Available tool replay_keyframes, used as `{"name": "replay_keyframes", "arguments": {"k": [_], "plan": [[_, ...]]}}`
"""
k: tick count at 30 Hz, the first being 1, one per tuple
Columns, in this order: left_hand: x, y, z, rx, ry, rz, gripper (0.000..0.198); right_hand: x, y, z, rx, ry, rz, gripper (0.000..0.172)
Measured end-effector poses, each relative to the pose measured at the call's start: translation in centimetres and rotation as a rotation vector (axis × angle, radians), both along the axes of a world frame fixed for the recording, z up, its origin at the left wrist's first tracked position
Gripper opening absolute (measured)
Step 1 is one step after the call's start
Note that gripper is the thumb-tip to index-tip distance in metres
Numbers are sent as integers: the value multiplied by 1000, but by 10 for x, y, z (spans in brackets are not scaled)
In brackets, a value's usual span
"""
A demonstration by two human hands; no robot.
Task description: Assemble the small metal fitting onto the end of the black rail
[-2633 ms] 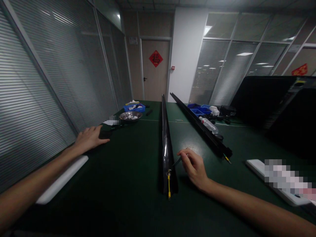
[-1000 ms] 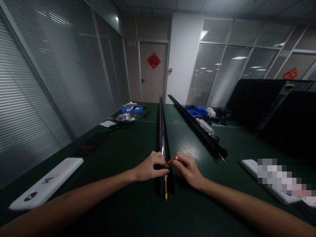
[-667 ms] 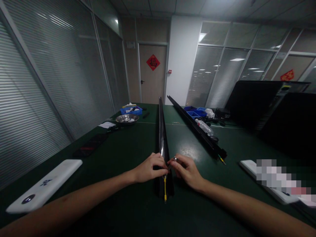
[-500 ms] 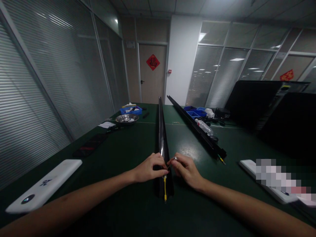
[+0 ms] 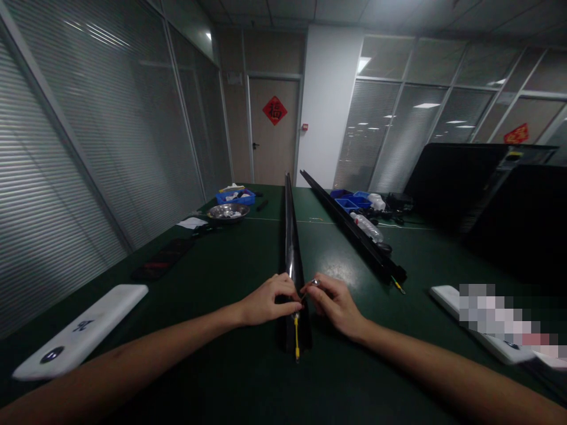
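A long black rail (image 5: pixel 290 236) runs away from me down the green table, its near end between my hands. My left hand (image 5: pixel 272 300) is closed over the rail near that end, thumb and fingertips together; what lies between the tips is hidden. Beside it, on the right, my right hand (image 5: pixel 334 304) is closed in a pinch, with a small shiny metal piece (image 5: pixel 315 283) showing at its fingers. Something thin, perhaps a wire, spans the fingertips of both hands. From under my left thumb a yellow wire (image 5: pixel 296 336) with a metal end lies along the rail.
A second black rail (image 5: pixel 354 230) with a green-yellow wire (image 5: pixel 397 285) lies to the right, near a plastic bottle (image 5: pixel 367 228) and blue bins (image 5: pixel 349 204). At left are a metal bowl (image 5: pixel 228 212), a blue tray (image 5: pixel 235 198) and a white device (image 5: pixel 84 330). Dark panels (image 5: pixel 460 183) stand right.
Both hands hold almost the same position at the rail's near end. Only a very slight shift of the whole view shows.
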State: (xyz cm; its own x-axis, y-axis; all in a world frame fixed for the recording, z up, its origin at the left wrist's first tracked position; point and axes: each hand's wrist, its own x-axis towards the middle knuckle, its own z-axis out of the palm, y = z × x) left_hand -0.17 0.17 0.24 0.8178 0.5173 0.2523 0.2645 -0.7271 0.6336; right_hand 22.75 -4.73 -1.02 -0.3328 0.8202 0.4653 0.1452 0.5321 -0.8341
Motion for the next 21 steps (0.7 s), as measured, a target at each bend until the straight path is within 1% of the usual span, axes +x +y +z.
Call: {"name": "replay_keyframes", "arguments": {"k": [4,12,21], "plan": [[0,0,0,8,-18,-15,31,0,-1,0,25,-7,-15,39],[0,1,1,-2,-8,-38,34,-1,0,-5,-83,23,-19,38],[0,1,-1,6,-25,-22,35,1,0,-3,-30,-9,-31,38]]}}
